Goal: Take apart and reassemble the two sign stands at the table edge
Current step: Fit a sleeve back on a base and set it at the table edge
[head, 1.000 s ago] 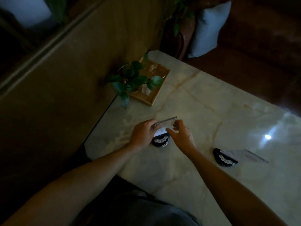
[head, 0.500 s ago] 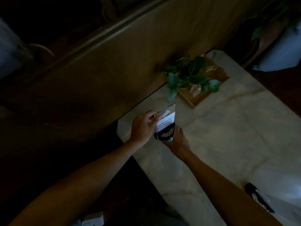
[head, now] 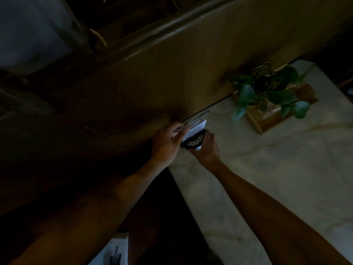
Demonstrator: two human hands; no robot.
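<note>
One sign stand is in my hands at the left edge of the pale marble table (head: 286, 169). Its clear panel (head: 196, 123) with a white card stands upright in a black rounded base (head: 193, 143) with a light pattern. My left hand (head: 168, 144) grips the panel's left end near the top. My right hand (head: 207, 148) is wrapped around the base from the right and behind. The second sign stand is out of view.
A leafy green plant (head: 267, 92) sits in a wooden tray (head: 277, 115) at the table's far edge. A tall brown seat back (head: 152, 83) runs along the table's left side. A white box (head: 116, 251) lies low near my left forearm.
The view has swung left, so the second stand has left the frame. Both hands have carried the stand from the table's middle to its left edge, against the seat back.
</note>
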